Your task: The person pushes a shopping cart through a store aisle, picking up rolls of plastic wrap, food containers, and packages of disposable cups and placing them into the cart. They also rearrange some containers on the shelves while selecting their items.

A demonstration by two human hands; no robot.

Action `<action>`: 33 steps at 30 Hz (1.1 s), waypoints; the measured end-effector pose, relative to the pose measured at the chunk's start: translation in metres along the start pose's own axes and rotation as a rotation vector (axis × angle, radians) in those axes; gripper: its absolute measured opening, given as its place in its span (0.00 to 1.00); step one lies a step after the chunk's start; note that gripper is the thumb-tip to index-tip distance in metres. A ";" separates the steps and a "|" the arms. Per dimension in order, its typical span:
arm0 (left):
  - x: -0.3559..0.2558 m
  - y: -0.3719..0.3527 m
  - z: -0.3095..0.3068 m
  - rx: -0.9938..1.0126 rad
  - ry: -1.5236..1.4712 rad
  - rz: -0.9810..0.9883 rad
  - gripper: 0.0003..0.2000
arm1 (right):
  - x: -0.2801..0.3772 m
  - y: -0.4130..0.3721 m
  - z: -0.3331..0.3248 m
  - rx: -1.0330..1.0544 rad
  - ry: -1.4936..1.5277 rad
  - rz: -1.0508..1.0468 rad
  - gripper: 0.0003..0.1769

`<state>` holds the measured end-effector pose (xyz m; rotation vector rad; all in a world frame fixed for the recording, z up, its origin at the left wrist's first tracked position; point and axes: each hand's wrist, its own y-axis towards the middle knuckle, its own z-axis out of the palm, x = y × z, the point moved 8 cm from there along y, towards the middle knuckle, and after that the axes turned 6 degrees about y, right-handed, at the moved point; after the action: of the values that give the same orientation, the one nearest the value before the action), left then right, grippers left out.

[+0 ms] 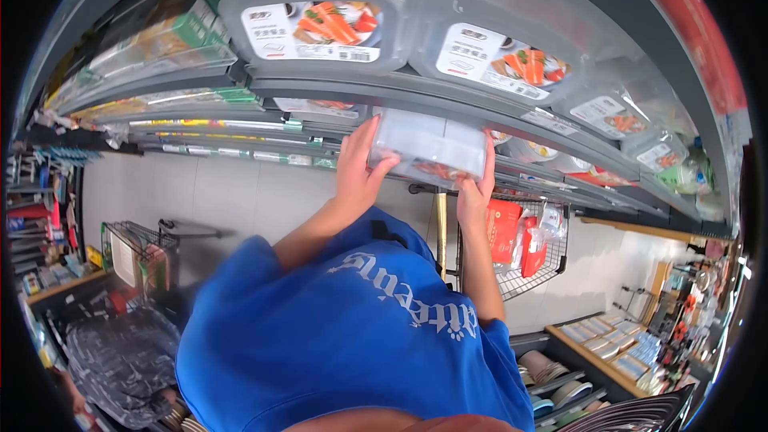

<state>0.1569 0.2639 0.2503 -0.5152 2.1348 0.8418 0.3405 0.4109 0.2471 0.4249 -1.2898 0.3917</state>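
Note:
A clear plastic food container pack [432, 141] with a food picture on its label is held at the front of the shelf. My left hand [360, 162] grips its left end, thumb on the near face and fingers along the side. On the right end, my right hand [478, 188] is closed the same way. Above them, larger clear container packs with salmon-picture labels [320, 30] [506, 60] stand on the upper shelf. Another labelled pack [320, 108] sits on the lower shelf, just left of the held one.
A shopping cart [552, 272] with red boxes [504, 232] stands at the right below the shelf. Another cart [136, 248] is at the left, near a person in a dark patterned top [120, 352]. Grey shelf edges [336, 84] run close above my hands. Bowls [570, 392] fill a rack behind.

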 end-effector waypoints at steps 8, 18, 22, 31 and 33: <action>-0.002 0.023 -0.013 -0.173 0.156 -0.016 0.28 | -0.027 0.031 -0.004 -0.166 0.035 -0.068 0.44; 0.067 0.007 0.002 0.007 -0.020 -0.452 0.11 | -0.024 0.047 0.011 -0.217 -0.274 -0.241 0.26; 0.089 -0.007 0.033 0.134 -0.439 -0.771 0.13 | -0.020 0.043 0.024 -0.265 -0.288 -0.261 0.19; 0.096 -0.005 0.053 0.011 -0.736 -0.764 0.16 | -0.021 0.046 0.026 -0.273 -0.398 -0.263 0.11; 0.100 -0.003 0.053 -0.006 -0.726 -0.767 0.16 | -0.017 0.044 0.030 -0.268 -0.453 -0.280 0.12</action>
<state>0.1238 0.2904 0.1459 -0.8064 1.1300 0.4755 0.2896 0.4328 0.2405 0.4737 -1.6682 -0.1240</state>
